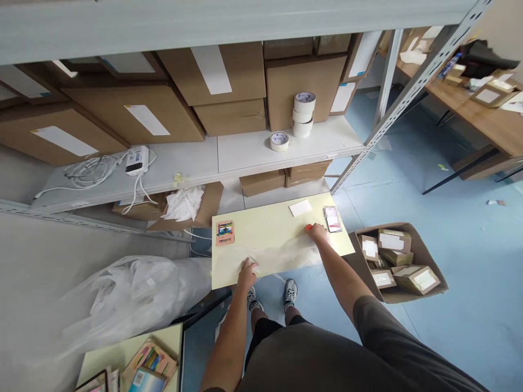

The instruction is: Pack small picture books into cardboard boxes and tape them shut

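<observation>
A sheet of translucent plastic wrap [281, 255] lies along the near side of the pale yellow tabletop [265, 223]. At its left part, my left hand [247, 273] pinches the plastic with bent fingers. My right hand [319, 234] is closed around a small orange-red tool [309, 227] above the wrap's right end; the tool's kind is mostly hidden by the fingers. On the table's left lies a small picture card [225, 233] with a colourful print. A white paper [300, 208] and a phone-like object [333, 219] with a blurred screen rest near the far right edge.
Shelving [249, 155] behind the table bears cardboard boxes [229, 71], tape rolls [303, 111] and a power strip [137, 160]. A carton [439, 267] of small packages stands right. Bulky plastic wrap [151, 294] hangs left, above a side table [118, 342] with books.
</observation>
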`<state>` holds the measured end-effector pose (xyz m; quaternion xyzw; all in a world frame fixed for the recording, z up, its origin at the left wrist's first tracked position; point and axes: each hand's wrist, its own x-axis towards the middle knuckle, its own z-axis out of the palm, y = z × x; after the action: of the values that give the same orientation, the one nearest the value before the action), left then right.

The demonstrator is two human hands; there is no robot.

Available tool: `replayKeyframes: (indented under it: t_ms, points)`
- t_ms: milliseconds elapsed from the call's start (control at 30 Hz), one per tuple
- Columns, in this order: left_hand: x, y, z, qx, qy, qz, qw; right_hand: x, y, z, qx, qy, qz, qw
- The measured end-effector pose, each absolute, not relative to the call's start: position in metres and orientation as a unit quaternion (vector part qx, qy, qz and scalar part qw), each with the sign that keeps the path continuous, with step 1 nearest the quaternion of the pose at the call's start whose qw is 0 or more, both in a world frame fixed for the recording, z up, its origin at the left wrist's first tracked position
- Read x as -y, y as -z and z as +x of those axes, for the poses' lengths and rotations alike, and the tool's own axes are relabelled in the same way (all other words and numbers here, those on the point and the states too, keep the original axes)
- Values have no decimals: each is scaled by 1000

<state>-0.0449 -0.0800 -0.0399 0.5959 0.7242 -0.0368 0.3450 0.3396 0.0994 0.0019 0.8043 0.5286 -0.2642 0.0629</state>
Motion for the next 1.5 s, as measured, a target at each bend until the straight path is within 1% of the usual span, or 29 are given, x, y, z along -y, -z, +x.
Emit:
replayKeyframes:
  t_ms: [167, 267, 367, 433, 533, 633, 733, 933, 1000, 1067, 1167, 1233, 1300, 1400, 1500]
  points:
    - [69, 39, -33, -731, 25, 595, 333, -129, -10, 347, -532, 249, 809, 25]
    - [66, 35, -28, -727, 14, 604, 326, -135, -21, 343, -532, 216, 818, -29]
    - [68, 31, -27, -742, -20, 598, 301, -108, -25, 320, -599, 166, 776, -106]
    - [72, 30, -28, -772, -46, 573, 273, -73, -19, 292, -670, 182, 708, -125]
    - [74, 31, -35, -785, -66, 559, 260, -18, 1, 248, -747, 255, 609, -81]
    - [75, 34, -46, -752, -73, 594, 275, 10, 22, 221, -740, 290, 607, 8]
    - [79, 40, -62, -754, -65, 581, 300, 5, 34, 217, -713, 296, 630, 87]
    - [92, 50, -83, -725, -38, 609, 320, -21, 34, 223, -709, 272, 636, 136]
    - [89, 47, -85, -718, -34, 619, 315, -18, 29, 214, -693, 262, 656, 142]
    - [83, 40, -89, -712, -44, 630, 308, -12, 22, 196, -679, 244, 682, 122]
    - [68, 28, -107, -716, -87, 628, 291, -9, 11, 152, -694, 233, 679, 53]
    - [54, 23, -127, -732, -121, 609, 282, -15, 5, 112, -721, 253, 645, 8]
    - [38, 23, -151, -741, -151, 591, 282, -28, 1, 69, -738, 285, 612, -19]
    - [13, 32, -187, -748, -178, 562, 305, -55, 1, 7, -733, 330, 595, -6]
    - [-7, 47, -223, -747, -201, 529, 349, -75, 7, -45, -722, 355, 592, 51]
